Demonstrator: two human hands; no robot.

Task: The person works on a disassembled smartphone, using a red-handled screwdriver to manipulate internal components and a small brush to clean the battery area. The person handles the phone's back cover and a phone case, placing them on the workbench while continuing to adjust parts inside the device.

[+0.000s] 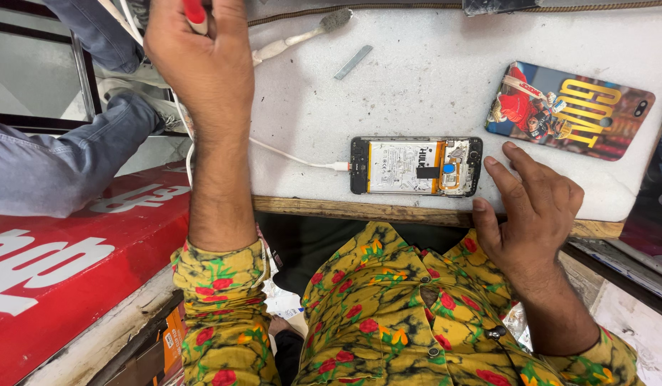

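Note:
An opened phone (pixel 415 166) with its back off lies on the white work mat (pixel 431 78), its yellow battery and circuit board showing. A white cable (pixel 288 155) is plugged into its left end. My right hand (pixel 535 207) rests flat on the mat just right of the phone, fingers spread, holding nothing. My left hand (pixel 202 57) is raised at the upper left, closed around a red-handled tool (pixel 195 14) whose tip is hidden.
A printed phone cover (pixel 570 111) lies at the mat's right. A white brush (pixel 302 37) and a small metal strip (pixel 353 62) lie at the top. The wooden bench edge (pixel 331 209) runs below the mat. Another person's denim-clad arm (pixel 52 164) lies above a red sign (pixel 66 264).

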